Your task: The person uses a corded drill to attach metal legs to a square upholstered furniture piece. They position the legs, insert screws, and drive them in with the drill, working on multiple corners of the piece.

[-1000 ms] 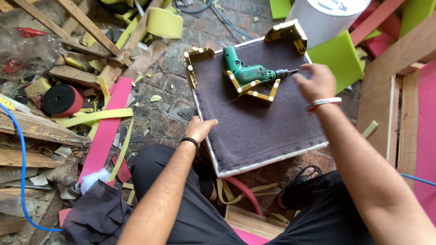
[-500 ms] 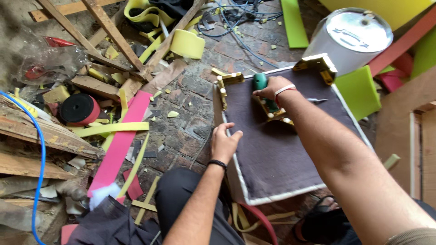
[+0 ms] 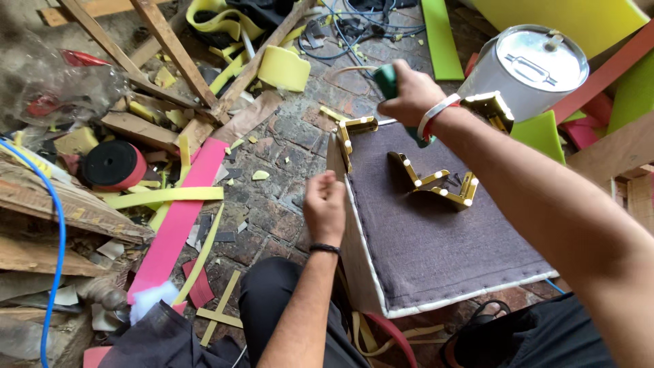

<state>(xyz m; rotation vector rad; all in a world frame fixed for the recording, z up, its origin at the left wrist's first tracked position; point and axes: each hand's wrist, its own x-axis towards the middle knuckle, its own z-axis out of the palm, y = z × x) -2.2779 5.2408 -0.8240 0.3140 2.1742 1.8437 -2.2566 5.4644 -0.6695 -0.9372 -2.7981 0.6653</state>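
My right hand (image 3: pixel 409 95) grips a green power drill (image 3: pixel 386 80) and holds it lifted above the far left corner of a square box covered in dark brown fabric (image 3: pixel 436 252). My left hand (image 3: pixel 325 206) rests on the box's left edge, fingers curled against it. Gold metal corner brackets sit on the far corners (image 3: pixel 355 131) (image 3: pixel 492 107). Two loose gold brackets (image 3: pixel 436 182) lie on the fabric near the middle.
A silver metal can with a lid (image 3: pixel 528 68) stands beyond the box. Wooden slats (image 3: pixel 170 41), yellow foam scraps (image 3: pixel 283 68), a pink strip (image 3: pixel 178 218), a black roll (image 3: pixel 112 165) and a blue hose (image 3: pixel 58 252) litter the brick floor on the left.
My right hand took the drill off the fabric and raised it past the box's far left corner. The left hand slid along the left edge. The view shifted left.
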